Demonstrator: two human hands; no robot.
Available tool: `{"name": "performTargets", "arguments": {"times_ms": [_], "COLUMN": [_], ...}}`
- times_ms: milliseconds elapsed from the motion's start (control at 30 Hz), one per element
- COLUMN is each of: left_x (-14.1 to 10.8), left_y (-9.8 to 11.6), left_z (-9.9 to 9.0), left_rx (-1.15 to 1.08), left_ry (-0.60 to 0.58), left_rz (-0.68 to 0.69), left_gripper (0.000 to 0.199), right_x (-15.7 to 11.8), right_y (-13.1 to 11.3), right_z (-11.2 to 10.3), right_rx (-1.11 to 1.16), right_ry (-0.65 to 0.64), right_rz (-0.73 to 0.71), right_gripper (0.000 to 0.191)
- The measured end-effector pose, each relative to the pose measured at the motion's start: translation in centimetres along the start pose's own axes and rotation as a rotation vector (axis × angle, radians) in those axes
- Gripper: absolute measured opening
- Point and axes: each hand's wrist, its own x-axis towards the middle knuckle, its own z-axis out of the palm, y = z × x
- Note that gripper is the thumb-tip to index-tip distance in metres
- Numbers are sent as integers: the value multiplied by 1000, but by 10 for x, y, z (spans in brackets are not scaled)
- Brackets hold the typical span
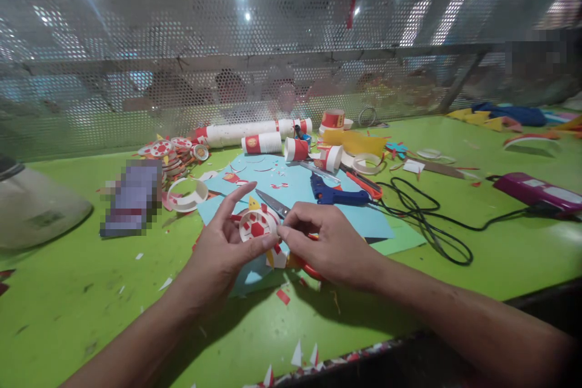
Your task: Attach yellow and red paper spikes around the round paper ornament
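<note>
My left hand (pixel 211 242) grips a small paper turtle (pixel 257 228) made from a cup bottom, with red patches on its white round shell and a yellow pointed piece at the top. My thumb lies along its lower edge and the index finger stretches up beside it. On the turtle's right edge, my right hand (pixel 327 239) pinches with thumb and forefinger; whatever is between those fingertips is too small to make out. Behind the turtle, scissors (pixel 271 203) lie with blades showing, their orange handles partly under my right hand. Light blue paper (pixel 259 171) lies beneath.
A blue glue gun (pixel 339 194) and an orange cutter (pixel 366 185) lie behind my right hand. Red-and-white paper cups (pixel 261 143) lie farther back. Finished-looking turtles (pixel 161 148) are piled left, near a cup ring (pixel 187 195). A black cord (pixel 441 227) loops beside a purple device (pixel 539 194).
</note>
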Motion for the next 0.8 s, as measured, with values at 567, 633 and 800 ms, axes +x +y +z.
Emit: {"name": "performTargets", "arguments": {"times_ms": [567,633,800], "left_x": [-2,-2,-1], "left_y": [-1,-1,-2], "left_z": [3,4,5], "left_rx": [12,24,32], "left_ry": [10,15,18], "left_rz": [-33,-25,-23], "left_gripper": [87,86,88], "right_x": [1,2,2], "right_y": [8,7,5], "right_z": [2,3,5], "right_rx": [65,91,117], "right_ry": [-21,-28,-63], "right_rz": [67,106,128], "right_gripper": [8,8,8]}}
